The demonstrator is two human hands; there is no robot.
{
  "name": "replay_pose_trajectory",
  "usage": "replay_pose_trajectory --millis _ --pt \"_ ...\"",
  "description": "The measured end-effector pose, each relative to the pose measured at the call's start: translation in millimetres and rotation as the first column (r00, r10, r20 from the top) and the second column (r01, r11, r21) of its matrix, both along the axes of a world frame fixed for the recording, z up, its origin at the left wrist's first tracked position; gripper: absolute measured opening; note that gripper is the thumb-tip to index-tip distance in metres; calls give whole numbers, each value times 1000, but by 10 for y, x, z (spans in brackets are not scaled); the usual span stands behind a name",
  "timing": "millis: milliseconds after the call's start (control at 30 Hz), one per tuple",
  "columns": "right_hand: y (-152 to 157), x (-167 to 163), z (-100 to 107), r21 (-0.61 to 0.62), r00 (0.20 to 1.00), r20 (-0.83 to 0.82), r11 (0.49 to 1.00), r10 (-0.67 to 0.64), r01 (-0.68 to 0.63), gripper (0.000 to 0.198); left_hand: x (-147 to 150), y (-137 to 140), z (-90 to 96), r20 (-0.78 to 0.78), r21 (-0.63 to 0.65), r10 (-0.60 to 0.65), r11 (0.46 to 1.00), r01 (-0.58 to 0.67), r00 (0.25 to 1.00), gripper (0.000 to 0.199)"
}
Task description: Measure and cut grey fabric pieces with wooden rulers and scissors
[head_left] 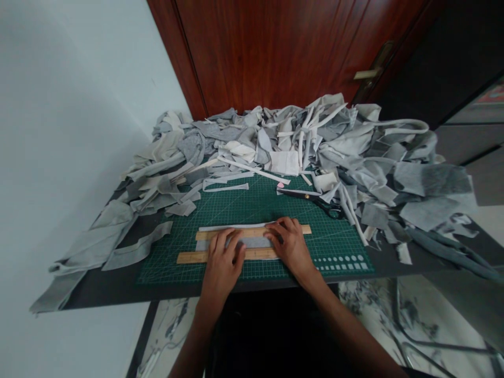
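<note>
A grey fabric strip [258, 242] lies flat on the green cutting mat [252, 202]. Across it run two wooden rulers, an upper ruler [252, 232] and a lower ruler [255, 253], roughly parallel. My left hand [224, 254] rests over both with its fingers apart, the fingertips at the upper ruler and the thumb by the lower one. On the right end, the fingertips of my right hand [290, 244] touch the upper ruler, with fingers bent but spread. Its palm covers the strip's right end. Black-handled scissors [315, 199] lie beyond my right hand.
Heaps of grey and white fabric scraps [244, 136] line the back and both sides of the dark table [118, 286]. A narrow cut strip [226, 187] lies on the mat. Behind stands a red-brown wooden door [268, 52], with a white wall [79, 105] at left.
</note>
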State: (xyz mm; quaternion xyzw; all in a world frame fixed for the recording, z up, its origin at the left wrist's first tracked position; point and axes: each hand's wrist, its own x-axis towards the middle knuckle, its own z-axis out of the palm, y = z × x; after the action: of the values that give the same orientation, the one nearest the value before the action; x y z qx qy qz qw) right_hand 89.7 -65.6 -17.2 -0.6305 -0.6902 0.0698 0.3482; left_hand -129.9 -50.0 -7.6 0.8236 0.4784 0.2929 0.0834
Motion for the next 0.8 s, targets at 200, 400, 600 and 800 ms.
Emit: replay_pose_trajectory --millis 200,400,600,800 --pt "30 -2 -5 14 1000 -22 1000 18 -18 18 -9 46 -54 -81 22 29 999 -27 996 33" --pt "-1 23 31 18 998 -45 999 48 -47 18 -5 50 -37 -160 84 35 996 -21 986 36" --pt "533 499 373 96 996 -32 992 86 -82 27 -5 42 -20 -169 88 36 996 -21 985 36" --pt "1419 884 603 -268 919 340 957 201 -111 27 -8 22 -44 -160 104 56 994 -39 986 37"
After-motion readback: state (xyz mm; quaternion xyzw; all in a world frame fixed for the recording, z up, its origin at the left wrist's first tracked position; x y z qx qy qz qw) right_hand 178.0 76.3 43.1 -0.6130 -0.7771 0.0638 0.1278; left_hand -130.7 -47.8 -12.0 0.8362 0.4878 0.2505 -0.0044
